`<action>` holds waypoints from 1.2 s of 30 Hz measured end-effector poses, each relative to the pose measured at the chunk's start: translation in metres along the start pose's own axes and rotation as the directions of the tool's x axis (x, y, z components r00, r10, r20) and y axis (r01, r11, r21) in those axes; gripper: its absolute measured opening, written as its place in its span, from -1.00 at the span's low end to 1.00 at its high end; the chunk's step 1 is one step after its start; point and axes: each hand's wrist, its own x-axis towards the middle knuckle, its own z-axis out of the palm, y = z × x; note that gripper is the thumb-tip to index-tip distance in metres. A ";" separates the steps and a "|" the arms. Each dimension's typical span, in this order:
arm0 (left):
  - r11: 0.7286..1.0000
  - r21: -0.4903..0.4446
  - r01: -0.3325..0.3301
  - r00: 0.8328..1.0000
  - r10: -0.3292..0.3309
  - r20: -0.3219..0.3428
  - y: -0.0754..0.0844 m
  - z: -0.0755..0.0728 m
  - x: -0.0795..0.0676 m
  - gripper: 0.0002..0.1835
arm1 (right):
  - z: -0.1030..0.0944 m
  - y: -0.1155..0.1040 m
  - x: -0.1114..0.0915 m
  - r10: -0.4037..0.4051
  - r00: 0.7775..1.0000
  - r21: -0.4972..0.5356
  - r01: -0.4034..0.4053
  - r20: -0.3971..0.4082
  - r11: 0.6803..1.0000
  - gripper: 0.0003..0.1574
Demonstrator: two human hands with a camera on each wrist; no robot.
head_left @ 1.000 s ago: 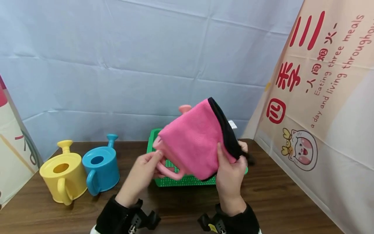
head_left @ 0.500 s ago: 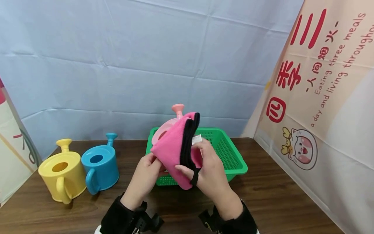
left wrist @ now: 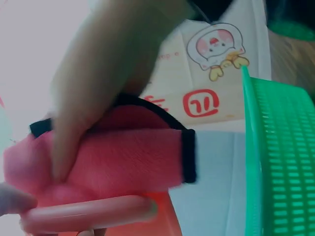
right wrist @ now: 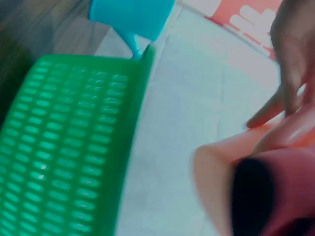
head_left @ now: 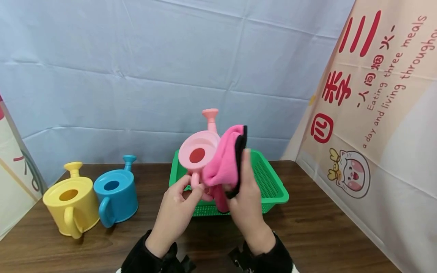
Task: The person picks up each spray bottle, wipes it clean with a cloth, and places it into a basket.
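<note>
My left hand point(head_left: 179, 206) grips the handle point(left wrist: 88, 214) of a small pink watering can point(head_left: 187, 143), raised over the green basket. Its spout rises at the back, and the round opening on top faces the head camera. In my right hand point(head_left: 247, 206) is a bunched pink cloth point(head_left: 222, 165) with black edging. The cloth lies along the can's right side and overlaps its rim in the head view. The left wrist view shows the cloth point(left wrist: 133, 152) folded right beside the handle, with right-hand fingers pressing into it.
A green perforated basket point(head_left: 273, 182) stands on the dark wooden table point(head_left: 324, 227) below and behind my hands. To the left sit a yellow watering can point(head_left: 87, 204) and a blue watering can point(head_left: 124, 201). Cloth sheets point(head_left: 153, 94) hang behind and at the sides.
The cloth was spread over the can, then got folded and bunched, and now sits on its right side. The can's top has come into view. My right hand has moved left.
</note>
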 end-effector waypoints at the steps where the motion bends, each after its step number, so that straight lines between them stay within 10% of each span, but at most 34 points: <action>1: 1.000 -0.006 -0.005 1.000 0.005 0.007 0.002 0.001 0.000 -0.79 | -0.002 0.003 0.002 0.028 0.998 0.032 -0.026 -0.060 0.999 0.00; 5: 0.999 -0.029 -0.019 1.000 0.019 0.014 0.004 0.003 0.001 -0.84 | -0.017 -0.001 0.013 0.149 0.972 0.191 -0.114 -0.181 0.975 -0.12; 10: 1.000 -0.031 -0.001 1.000 0.002 0.020 0.002 0.003 -0.001 -0.84 | -0.018 -0.006 0.012 0.223 0.966 0.249 -0.187 -0.128 0.950 -0.54; 15: 0.996 -0.088 0.019 1.000 -0.017 0.027 -0.001 -0.004 0.000 -0.76 | -0.001 -0.004 0.001 0.017 0.999 0.025 -0.016 -0.028 1.000 -0.54; 20: 1.000 0.001 0.011 0.998 -0.011 -0.055 0.000 -0.012 0.000 -0.75 | 0.015 -0.010 -0.007 -0.070 0.984 -0.054 0.080 0.164 0.995 -0.06; 25: 0.998 0.052 0.026 0.999 -0.024 -0.037 0.002 -0.008 0.000 -0.80 | 0.019 -0.005 -0.007 -0.120 0.991 -0.085 0.125 0.062 0.988 -0.12; 30: 0.998 0.041 -0.043 0.998 0.040 0.057 0.001 0.003 -0.001 -0.82 | 0.001 0.017 0.001 0.048 0.999 0.054 -0.048 -0.012 0.997 -0.18; 36: 0.993 0.104 -0.055 0.996 0.047 0.073 0.000 0.009 -0.005 -0.81 | -0.022 0.027 0.006 0.314 0.945 0.264 -0.328 0.096 0.907 -0.56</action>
